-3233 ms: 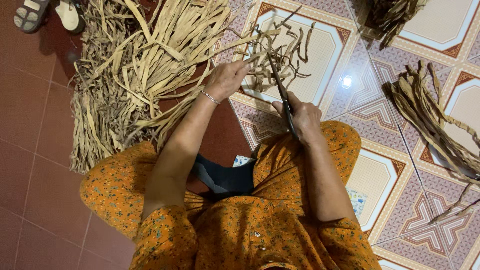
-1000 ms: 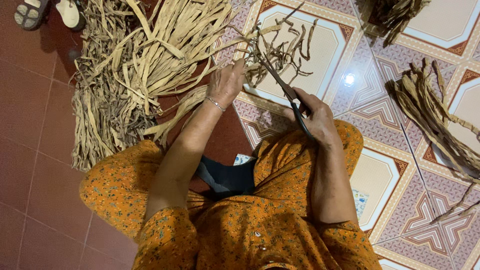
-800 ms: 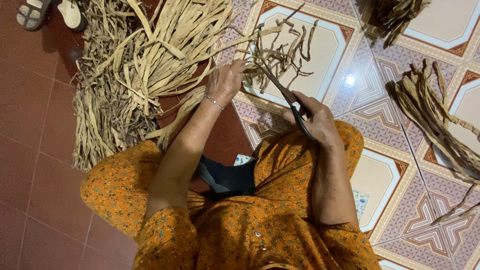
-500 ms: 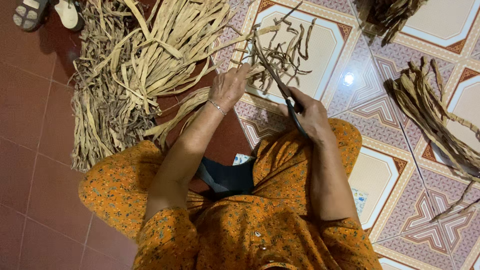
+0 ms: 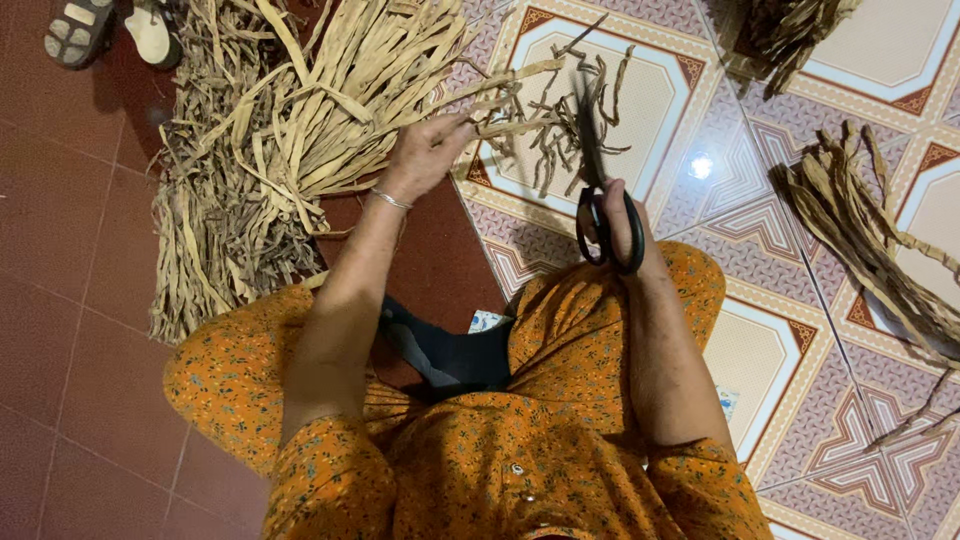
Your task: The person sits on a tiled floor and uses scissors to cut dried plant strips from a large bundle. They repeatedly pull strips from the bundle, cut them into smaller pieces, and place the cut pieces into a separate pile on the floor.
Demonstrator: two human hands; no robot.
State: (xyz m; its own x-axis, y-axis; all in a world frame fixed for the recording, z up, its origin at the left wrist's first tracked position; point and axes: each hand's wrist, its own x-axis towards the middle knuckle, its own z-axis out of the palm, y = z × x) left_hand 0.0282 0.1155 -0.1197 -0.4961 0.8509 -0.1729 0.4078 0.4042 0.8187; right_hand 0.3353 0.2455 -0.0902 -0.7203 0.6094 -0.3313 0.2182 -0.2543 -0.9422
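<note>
Trimming looks early: left hand (image 5: 425, 152) pinches one dried strip (image 5: 510, 100) ahead of black scissors (image 5: 600, 185) gripped in right hand (image 5: 625, 225), large uncut pile (image 5: 290, 130) beside left hand, small bundle (image 5: 880, 240) beyond right.

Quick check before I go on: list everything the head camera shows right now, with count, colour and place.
Dried strips pile: one large heap, tan, floor at upper left.
Held strips: a few, tan, in the left hand.
Short scraps: several, brown, on the cream tile behind the scissors.
Strip bundle: one, brown, floor at right.
Dark bundle: one, brown, top right, partly cut off.
Scissors: one pair, black, in the right hand.
Sandals: two, pale, top left corner.
Bracelet: one, silver, left wrist.
Left hand: gripping strips.
Right hand: fingers through scissor handles.
</note>
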